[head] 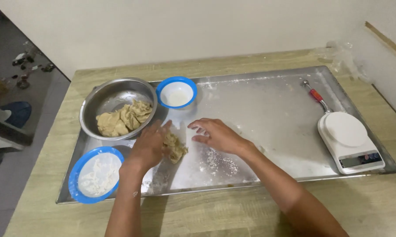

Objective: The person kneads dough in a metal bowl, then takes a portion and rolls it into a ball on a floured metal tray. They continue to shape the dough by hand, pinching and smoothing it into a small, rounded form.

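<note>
Head view, looking down on a large steel tray (272, 109) that sits on a wooden tabletop (233, 210). We have our left hand (149, 147) curled over a small lump of tan dough (176, 148), fingers closed against its left side and top, so the grip is clamped on the lump, though how firmly we cannot tell. Our right hand (217, 135) lies just to the right of the lump, palm down, fingers spread and empty, fingertips near the dough but seemingly not touching it. The lump rests on the tray floor toward the front edge, left of the tray's middle, with its long axis running roughly from back to front, slightly tilted. The deciding relation: the dough lies between the two hands, under the left and just left of the right fingertips, so the left hand is the nearer. Loose flour (222, 163) is scattered on the tray in front of the right hand. A steel bowl (112, 94) with more dough stands at the tray's back left corner, a small blue-rimmed bowl (177, 92) beside it to the right, and a blue-rimmed bowl of flour (97, 174) at the front left corner. A white kitchen scale (349, 140) and a red-handled scoop (314, 94) sit at the right end, well apart from the hands.
</note>
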